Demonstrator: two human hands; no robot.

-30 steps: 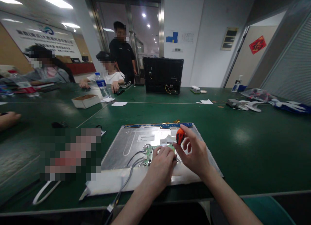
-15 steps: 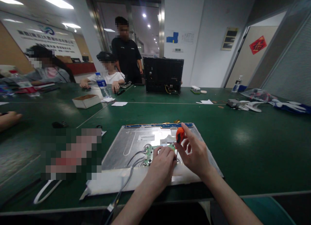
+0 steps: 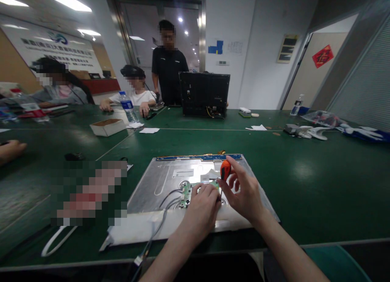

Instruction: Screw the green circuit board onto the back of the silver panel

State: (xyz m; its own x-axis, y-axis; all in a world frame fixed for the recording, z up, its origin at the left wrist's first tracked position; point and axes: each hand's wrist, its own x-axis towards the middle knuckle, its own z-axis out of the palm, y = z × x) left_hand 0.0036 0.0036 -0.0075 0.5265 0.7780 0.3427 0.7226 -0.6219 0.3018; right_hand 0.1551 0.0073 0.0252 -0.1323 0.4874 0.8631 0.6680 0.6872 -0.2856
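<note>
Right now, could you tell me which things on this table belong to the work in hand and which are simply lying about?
In use:
right hand gripping the orange-handled screwdriver
left hand pressing on the small green circuit board
metal panel underneath, with grey cables

Lying about:
cardboard box
water bottle
black monitor
white papers

There is a single view, from a camera worn on the person's head. It looks forward and down across a green table [image 3: 304, 180], close above the left hand [image 3: 202, 207] and the right hand [image 3: 243, 192], whose forearms enter from the bottom edge. A metal panel [image 3: 164, 180] lies near the lens, just below the middle. Farther off, the view takes in the table's far side, a black box [image 3: 204, 94], other people and the back wall. The wide lens bends straight lines at the edges.
</note>
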